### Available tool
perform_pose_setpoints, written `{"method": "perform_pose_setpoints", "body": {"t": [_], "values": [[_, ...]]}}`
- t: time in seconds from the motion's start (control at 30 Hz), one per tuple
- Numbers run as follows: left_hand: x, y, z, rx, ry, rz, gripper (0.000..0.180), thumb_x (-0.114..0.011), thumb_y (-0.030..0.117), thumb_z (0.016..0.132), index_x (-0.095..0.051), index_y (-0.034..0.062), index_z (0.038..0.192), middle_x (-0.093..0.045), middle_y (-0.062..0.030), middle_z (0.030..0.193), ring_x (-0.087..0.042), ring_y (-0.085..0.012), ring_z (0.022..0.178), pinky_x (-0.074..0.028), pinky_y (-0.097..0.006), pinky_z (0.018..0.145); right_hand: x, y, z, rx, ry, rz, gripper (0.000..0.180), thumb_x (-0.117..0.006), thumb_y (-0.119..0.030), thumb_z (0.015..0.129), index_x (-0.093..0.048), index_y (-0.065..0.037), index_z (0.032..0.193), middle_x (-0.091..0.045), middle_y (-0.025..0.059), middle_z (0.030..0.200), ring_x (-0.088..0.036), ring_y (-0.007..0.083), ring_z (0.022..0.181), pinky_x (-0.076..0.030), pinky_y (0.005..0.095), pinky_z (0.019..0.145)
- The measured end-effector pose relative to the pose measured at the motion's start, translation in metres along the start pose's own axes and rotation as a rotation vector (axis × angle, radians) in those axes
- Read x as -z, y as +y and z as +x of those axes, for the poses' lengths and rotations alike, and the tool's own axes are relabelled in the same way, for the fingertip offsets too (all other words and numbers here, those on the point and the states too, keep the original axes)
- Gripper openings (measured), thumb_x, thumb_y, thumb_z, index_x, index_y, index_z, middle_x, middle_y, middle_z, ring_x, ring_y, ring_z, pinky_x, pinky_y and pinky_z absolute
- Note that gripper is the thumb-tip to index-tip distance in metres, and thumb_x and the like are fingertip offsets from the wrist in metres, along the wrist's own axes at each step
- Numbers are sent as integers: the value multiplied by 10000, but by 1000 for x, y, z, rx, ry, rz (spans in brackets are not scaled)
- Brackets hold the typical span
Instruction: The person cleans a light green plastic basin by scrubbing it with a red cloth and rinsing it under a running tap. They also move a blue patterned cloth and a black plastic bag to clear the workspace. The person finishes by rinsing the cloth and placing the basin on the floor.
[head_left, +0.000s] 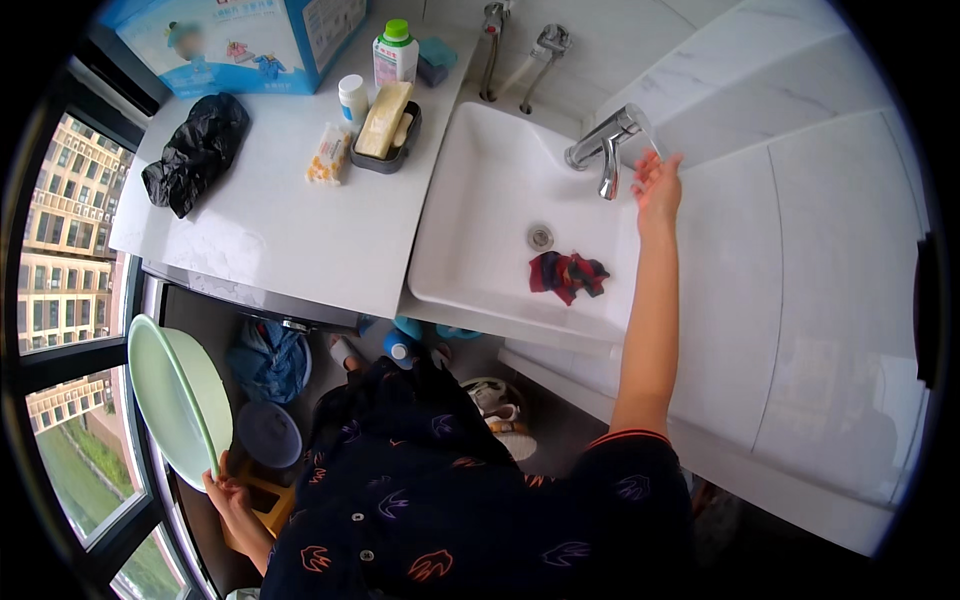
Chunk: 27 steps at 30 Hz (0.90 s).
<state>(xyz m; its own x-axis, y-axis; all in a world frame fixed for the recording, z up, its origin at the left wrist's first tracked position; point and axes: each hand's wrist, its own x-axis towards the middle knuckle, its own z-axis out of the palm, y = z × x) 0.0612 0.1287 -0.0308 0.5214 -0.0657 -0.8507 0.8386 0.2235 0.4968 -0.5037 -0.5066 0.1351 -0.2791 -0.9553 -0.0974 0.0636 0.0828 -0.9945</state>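
My left hand is closed on the rim of a pale green plastic basin, which is tipped on its side by the window at the lower left. At the upper right my right hand reaches to the lever of the chrome faucet. Its fingers are apart and loosely bent at the lever's tip; whether they touch it I cannot tell. Below the spout lies the white sink. A crumpled dark red and black cloth rests on its bottom, beside the metal drain.
On the white counter are a soap bar in a dark dish, a small packet, a white bottle, a green-capped bottle, a black plastic bag and a blue box. Below stand a purple basin and blue clothing.
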Motion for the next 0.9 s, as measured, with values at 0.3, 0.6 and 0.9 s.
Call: {"method": "perform_pose_setpoints", "body": {"t": [0.3,0.6,0.9], "values": [[-22,-8,6,-40,-10,45,308,-529,241,855,-600,14,1050,-698,-97,1038,-492,-18,395,-380,-105,323,13,134,-32,-331,237,440,185,-493,-208,921,-559,-36,943,-568,77,849,-557,193,788,-481,334,664],[-17,1,10,-48,-11,48,305,-527,223,854,-576,8,1064,-695,-129,1019,-497,-7,410,-382,-103,326,-10,121,-60,-326,-214,243,366,-553,-20,921,-467,82,1262,-540,166,1216,-592,189,1026,-537,260,886],[10,1,15,30,-129,-25,307,-490,201,879,-556,-13,1090,-686,-158,1029,-536,-17,439,-414,-108,330,28,176,-55,205,-399,-1172,395,-650,-119,826,-574,-54,1208,-585,151,1225,-544,294,1167,-444,366,946]]}}
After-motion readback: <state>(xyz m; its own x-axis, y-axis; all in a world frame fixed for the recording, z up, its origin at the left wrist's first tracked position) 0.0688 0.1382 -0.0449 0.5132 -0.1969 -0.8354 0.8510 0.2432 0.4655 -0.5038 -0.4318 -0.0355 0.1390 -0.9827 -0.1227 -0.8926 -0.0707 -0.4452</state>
